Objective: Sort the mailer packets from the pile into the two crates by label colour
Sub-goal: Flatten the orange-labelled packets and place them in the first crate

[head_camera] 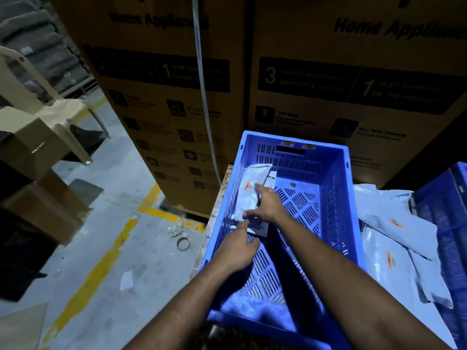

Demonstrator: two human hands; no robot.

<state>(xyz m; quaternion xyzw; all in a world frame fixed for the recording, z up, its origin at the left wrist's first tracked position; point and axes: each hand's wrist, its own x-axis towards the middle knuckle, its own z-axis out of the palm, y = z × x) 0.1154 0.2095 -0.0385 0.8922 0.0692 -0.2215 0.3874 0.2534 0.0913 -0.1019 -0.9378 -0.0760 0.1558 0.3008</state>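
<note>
Both hands reach into the near blue crate (348,198), working on the grey mailer packets (249,198) stacked against its left wall. Right hand (265,205) lies on top of the upper packet, fingers spread fairly wide and flat, thumb pointing left toward the packet's near edge; looks like pressing or squaring it, not gripping. Left hand (237,251) comes in nearer, fingers loosely curled and partly open, index fingertip at the near corner of the stack; cannot tell if it pinches anything. An orange label (248,185) shows on the top packet, so this crate is likely the orange one. Packets are laid flat along the left side, probably to keep room for more; most of the slotted crate floor is bare. Remaining pile (394,223) sits to the right of the crate, several grey packets overlapping, orange labels visible on at least two. Second blue crate (452,210) is at the far right edge, contents not visible. Tall cardboard boxes (353,84) stand behind. Sorting seems at an early stage.
</note>
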